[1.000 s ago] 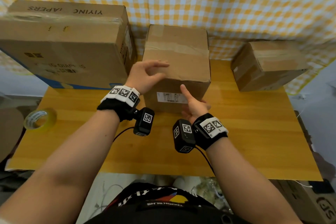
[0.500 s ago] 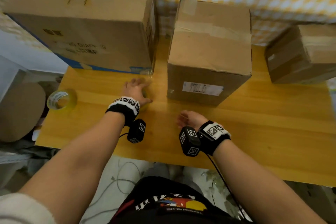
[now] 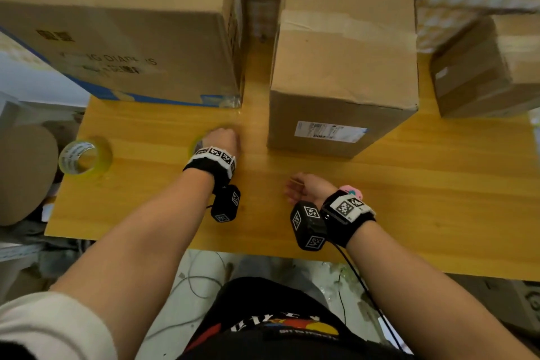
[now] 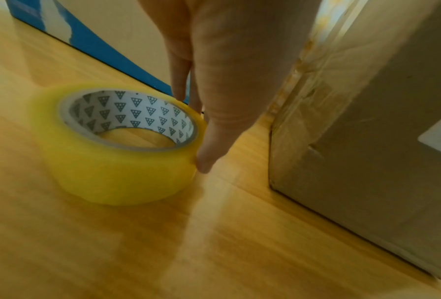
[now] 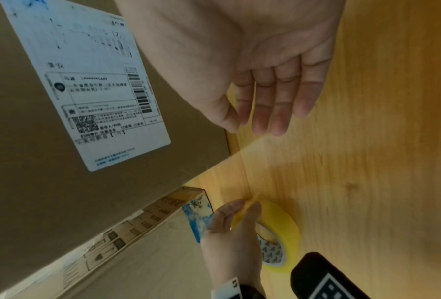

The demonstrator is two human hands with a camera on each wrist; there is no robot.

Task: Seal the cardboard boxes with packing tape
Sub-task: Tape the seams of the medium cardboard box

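A yellow tape roll (image 4: pixel 117 145) lies flat on the wooden table (image 3: pixel 409 199), between the large box (image 3: pixel 131 38) and the middle box (image 3: pixel 344 67). My left hand (image 4: pixel 192 129) holds its right edge, thumb on the near side and fingers on the far side. From the head view, the left hand (image 3: pixel 222 139) covers most of that roll (image 3: pixel 196 145). My right hand (image 3: pixel 298 187) hovers over the table in front of the middle box, fingers relaxed and holding nothing. The right wrist view shows its bare palm (image 5: pixel 265 101) and my left hand (image 5: pixel 245 206) on the roll (image 5: pixel 286 232).
A second tape roll (image 3: pixel 84 155) sits near the table's left edge. A smaller box (image 3: pixel 491 67) stands at the back right. The middle box carries old tape across its top and a white shipping label (image 3: pixel 330 131) on its front. Cables lie on the floor below.
Both hands have dropped from the middle box down to the table. My left hand has reached the tape roll beside the box and taken hold of it. The head has tilted down.
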